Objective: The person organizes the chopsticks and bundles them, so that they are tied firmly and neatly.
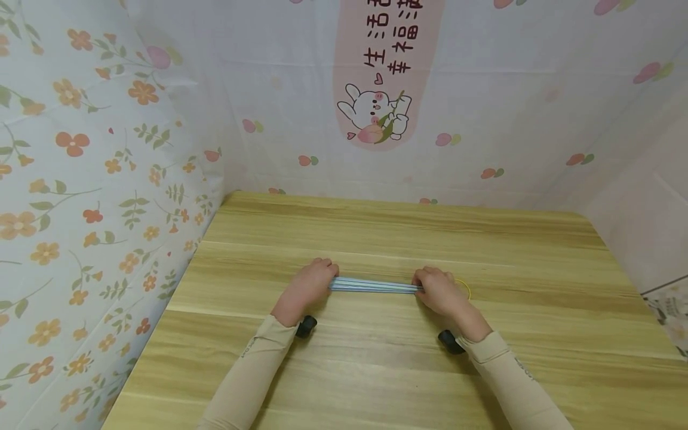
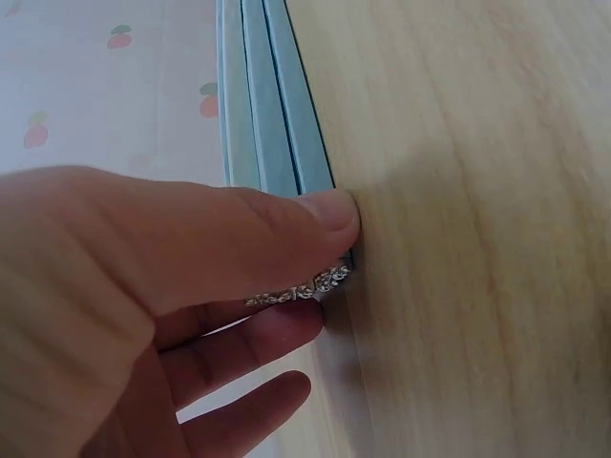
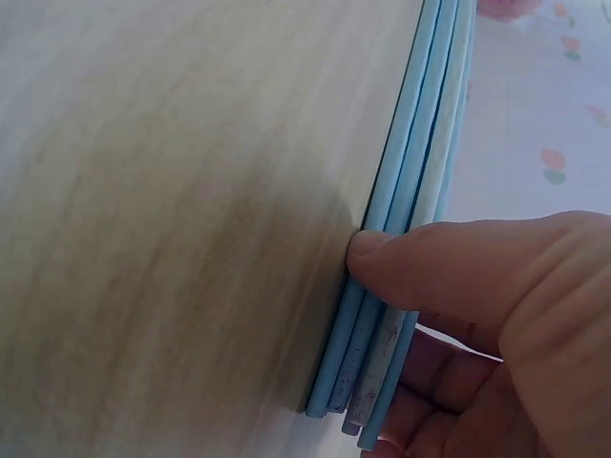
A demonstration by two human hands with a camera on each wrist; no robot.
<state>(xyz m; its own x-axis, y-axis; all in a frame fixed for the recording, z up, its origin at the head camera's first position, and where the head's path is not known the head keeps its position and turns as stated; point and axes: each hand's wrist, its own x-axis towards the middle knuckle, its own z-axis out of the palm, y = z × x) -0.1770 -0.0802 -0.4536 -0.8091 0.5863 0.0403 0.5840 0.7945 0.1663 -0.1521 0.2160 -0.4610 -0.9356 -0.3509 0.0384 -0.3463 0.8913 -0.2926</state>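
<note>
A bundle of light blue chopsticks lies crosswise between both hands, low over the wooden table. My left hand pinches the thicker left end, its thumb across the sticks; silvery patterned butt ends show just below that thumb. At the narrower right end, my right hand grips the bundle between thumb and fingers. Slim tips stick out past the right thumb, not quite level with one another. Part of a thin yellow loop, like a rubber band, shows just beyond the right hand; the hand hides the rest.
The wood-grain table spreads around both hands. A floral cloth hangs along the left side, and a printed curtain rises behind the back edge. Dark wrist devices sit under both wrists.
</note>
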